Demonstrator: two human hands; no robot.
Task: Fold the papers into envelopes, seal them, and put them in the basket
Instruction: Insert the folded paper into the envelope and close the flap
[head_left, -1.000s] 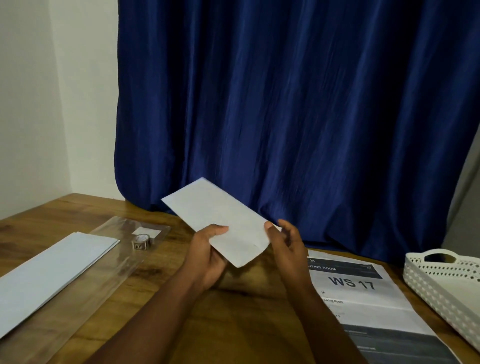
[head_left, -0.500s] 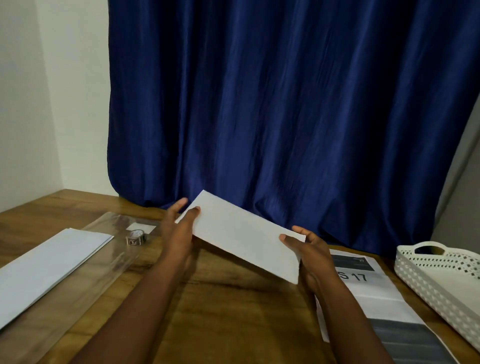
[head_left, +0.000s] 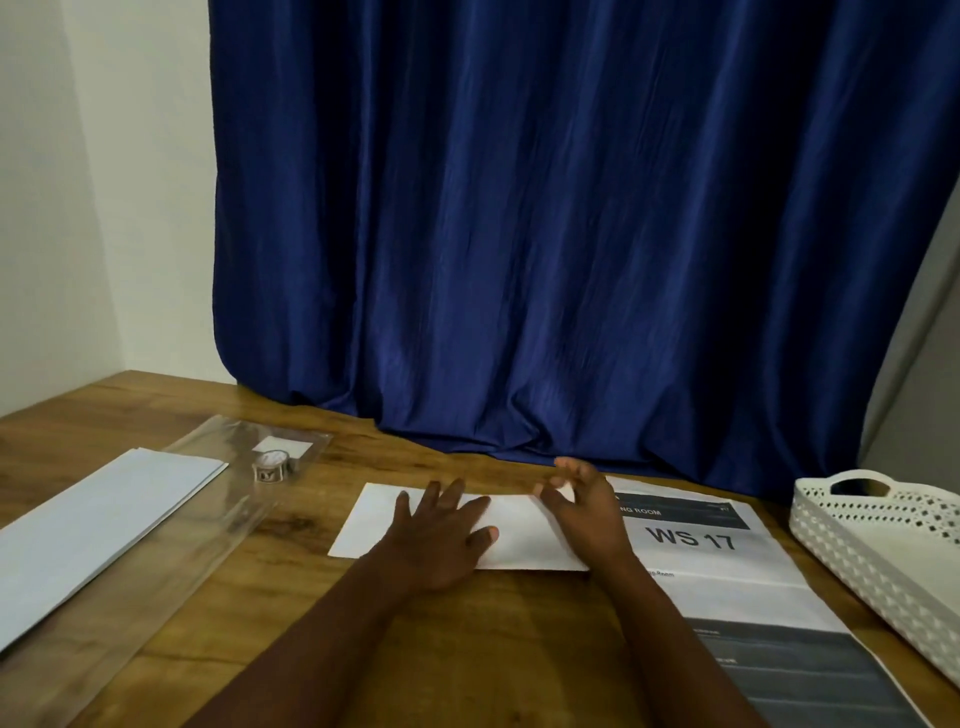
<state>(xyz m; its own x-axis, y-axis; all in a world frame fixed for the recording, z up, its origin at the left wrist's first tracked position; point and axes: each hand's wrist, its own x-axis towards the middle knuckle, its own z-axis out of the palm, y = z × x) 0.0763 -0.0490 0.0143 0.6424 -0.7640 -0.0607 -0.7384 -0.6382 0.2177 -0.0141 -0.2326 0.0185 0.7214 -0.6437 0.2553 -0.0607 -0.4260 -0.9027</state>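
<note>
- The wooden worktop (head_left: 498, 649) is bounded at the far edge by a blue curtain (head_left: 545, 234), whose hem lies along it, and at the far left corner by a pale wall (head_left: 67, 208).
- Bare wood is seen along the near edge, between the two forearms and to the left of them.
- The white perforated plastic basket (head_left: 883, 551) is set at the right edge, its long axis running from near right to far left; it is cut off by the picture's border.
- The folded white paper (head_left: 524, 540) is laid flat near the middle of the worktop, its long axis running roughly parallel to the far edge. Its right end overlaps the printed sheet (head_left: 727, 571) marked "WS 17".
- The left hand (head_left: 441, 540) is pressed flat on the folded paper, fingers spread and straight.
- The right hand (head_left: 582, 514) is placed at the paper's right end, thumb and forefinger drawn close together at its far right corner while the other fingers are raised; whether the corner is actually pinched cannot be told.
- A stack of plain white sheets (head_left: 98, 519) is laid toward the left edge, angled from near left to far right.
- A glossy clear plastic sleeve (head_left: 208, 530) is laid just beside the stack, and a small roll of tape (head_left: 271, 465) and a small white slip (head_left: 283, 447) are seen at its far end.
</note>
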